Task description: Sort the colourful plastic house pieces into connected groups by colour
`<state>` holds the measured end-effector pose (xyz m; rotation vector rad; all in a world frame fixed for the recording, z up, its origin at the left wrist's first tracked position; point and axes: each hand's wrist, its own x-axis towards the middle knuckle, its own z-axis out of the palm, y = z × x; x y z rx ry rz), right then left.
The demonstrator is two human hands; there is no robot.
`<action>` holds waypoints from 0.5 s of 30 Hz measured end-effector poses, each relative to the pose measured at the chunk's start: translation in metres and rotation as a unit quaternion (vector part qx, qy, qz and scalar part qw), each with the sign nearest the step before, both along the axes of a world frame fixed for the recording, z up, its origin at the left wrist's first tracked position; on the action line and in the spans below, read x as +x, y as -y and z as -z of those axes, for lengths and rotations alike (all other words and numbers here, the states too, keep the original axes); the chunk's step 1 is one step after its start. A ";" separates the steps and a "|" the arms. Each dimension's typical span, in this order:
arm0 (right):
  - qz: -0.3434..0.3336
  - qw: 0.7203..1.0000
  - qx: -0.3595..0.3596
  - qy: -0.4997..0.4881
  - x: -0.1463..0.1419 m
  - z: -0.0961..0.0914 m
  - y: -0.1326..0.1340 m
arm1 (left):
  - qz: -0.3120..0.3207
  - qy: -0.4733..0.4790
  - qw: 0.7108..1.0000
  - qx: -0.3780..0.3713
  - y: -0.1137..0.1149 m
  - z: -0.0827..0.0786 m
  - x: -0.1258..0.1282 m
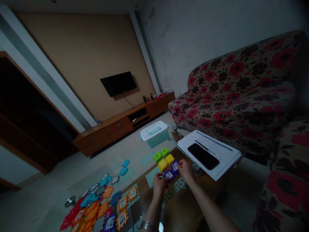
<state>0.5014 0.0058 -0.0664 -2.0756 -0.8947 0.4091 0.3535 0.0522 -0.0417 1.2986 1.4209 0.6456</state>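
Two purple interlocking tiles with white window-shaped centres, the left tile [169, 175] and the right tile [175, 166], lie side by side on the glass table. My left hand [160, 184] pinches the left tile's outer edge. The right tile's outer edge is between the fingers of my right hand [186, 169]. Just beyond them is a pair of yellow tiles [166, 162], and behind those a pair of green tiles [161, 155]. Whether the two purple tiles are joined I cannot tell.
At left, a heap of tiles includes orange tiles [93, 211] and red tiles [72, 214]. A phone [203, 156] and a pen [201, 144] lie on papers [225, 158] at right. Beyond stands a lidded teal box [156, 138]. A flowered sofa [217, 103] flanks the table.
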 end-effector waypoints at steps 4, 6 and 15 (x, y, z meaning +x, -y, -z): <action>0.010 0.999 -0.019 0.037 -0.002 -0.009 0.006 | 0.011 -0.053 0.997 0.050 0.012 -0.003 -0.001; 0.011 0.998 -0.023 0.059 -0.002 -0.011 0.009 | 0.029 -0.100 0.989 0.102 0.018 -0.006 0.000; -0.060 0.990 -0.062 0.114 -0.009 -0.006 0.010 | 0.117 -0.220 0.946 0.206 0.031 -0.012 0.008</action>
